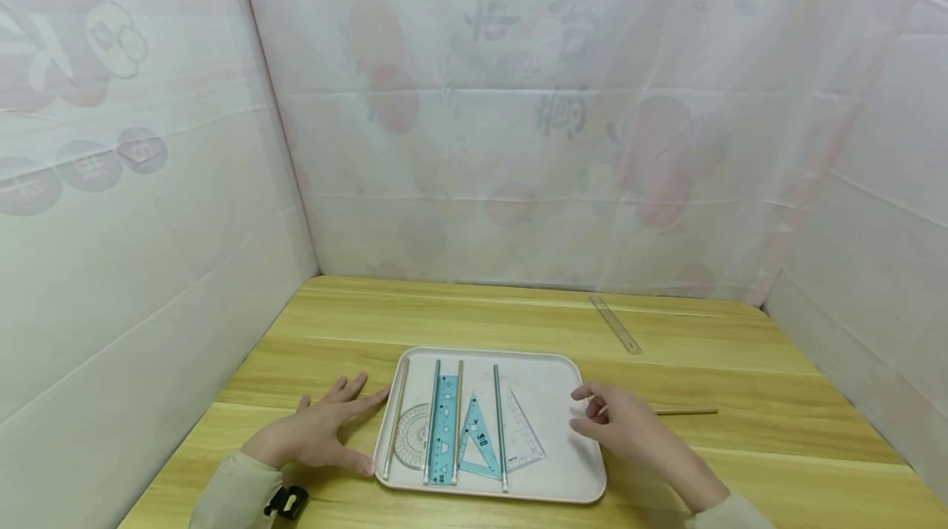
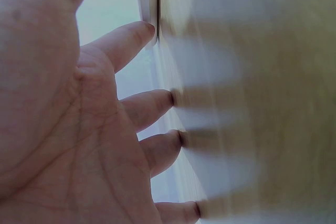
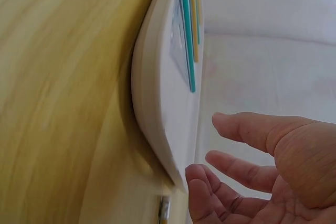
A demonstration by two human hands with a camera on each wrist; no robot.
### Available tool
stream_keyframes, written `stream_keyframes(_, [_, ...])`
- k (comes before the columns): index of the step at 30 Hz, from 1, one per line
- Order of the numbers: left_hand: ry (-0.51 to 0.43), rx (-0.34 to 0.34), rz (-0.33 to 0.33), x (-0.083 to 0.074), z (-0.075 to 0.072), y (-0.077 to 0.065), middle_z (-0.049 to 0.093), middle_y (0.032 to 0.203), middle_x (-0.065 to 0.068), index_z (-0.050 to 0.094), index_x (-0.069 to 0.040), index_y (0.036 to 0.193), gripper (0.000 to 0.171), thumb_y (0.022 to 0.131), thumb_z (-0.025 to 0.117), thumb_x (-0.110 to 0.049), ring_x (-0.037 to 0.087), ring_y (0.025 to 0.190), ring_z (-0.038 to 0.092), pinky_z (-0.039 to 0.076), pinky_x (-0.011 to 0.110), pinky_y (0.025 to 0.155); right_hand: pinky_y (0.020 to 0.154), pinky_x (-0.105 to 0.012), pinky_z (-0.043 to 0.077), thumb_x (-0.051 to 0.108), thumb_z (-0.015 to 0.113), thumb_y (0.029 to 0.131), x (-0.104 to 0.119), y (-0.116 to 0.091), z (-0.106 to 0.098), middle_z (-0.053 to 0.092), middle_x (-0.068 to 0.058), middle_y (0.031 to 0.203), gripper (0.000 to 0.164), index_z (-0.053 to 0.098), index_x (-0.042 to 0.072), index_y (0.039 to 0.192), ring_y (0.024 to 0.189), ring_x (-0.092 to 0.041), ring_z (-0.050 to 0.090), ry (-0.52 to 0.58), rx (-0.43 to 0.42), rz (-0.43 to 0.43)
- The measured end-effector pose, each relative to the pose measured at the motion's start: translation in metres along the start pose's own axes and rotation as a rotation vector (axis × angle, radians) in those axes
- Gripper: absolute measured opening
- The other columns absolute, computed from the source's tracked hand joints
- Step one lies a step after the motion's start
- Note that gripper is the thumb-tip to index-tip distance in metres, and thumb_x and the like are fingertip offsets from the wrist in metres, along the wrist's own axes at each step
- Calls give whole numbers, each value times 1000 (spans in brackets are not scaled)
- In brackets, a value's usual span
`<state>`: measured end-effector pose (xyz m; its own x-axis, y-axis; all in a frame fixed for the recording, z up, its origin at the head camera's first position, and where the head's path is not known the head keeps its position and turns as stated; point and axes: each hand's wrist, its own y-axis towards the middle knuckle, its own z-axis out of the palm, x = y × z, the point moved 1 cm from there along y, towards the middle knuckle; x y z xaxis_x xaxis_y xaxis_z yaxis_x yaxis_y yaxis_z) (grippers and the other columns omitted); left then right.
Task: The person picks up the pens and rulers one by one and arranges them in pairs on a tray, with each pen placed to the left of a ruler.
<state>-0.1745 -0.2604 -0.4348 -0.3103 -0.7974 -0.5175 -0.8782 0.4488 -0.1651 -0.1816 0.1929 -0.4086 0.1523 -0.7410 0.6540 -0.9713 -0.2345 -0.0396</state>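
Observation:
A white tray (image 1: 559,430) lies on the table with several pencils in it, among them a green pencil (image 1: 499,430) and a gold pencil (image 1: 396,418). Between them are a clear protractor (image 1: 410,437), a blue ruler (image 1: 444,430), a blue set square (image 1: 474,451) and a clear set square (image 1: 527,443). My left hand (image 1: 318,428) has its fingers spread, with thumb and index finger touching the tray's left rim. Over the right rim hovers my right hand (image 1: 629,424), fingers loosely bent and holding nothing; the right wrist view shows thumb and fingertips apart.
A gold pencil (image 1: 689,410) lies on the table right of the tray, partly hidden behind my right hand. Farther back is a clear ruler (image 1: 616,325). Fabric walls (image 1: 518,183) enclose the wooden table (image 1: 355,315) at the back and sides.

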Motion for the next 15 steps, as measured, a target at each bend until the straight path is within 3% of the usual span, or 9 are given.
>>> stream_keyframes(15, [7, 5, -5, -2, -1, 1, 17, 176, 32, 39, -23, 167, 108, 78, 92, -54, 68, 157, 10, 5, 98, 108, 64, -24, 50, 24, 79, 98, -29, -6, -24, 64, -3, 92, 43, 68, -1, 130, 82, -16, 61, -6, -24, 50])
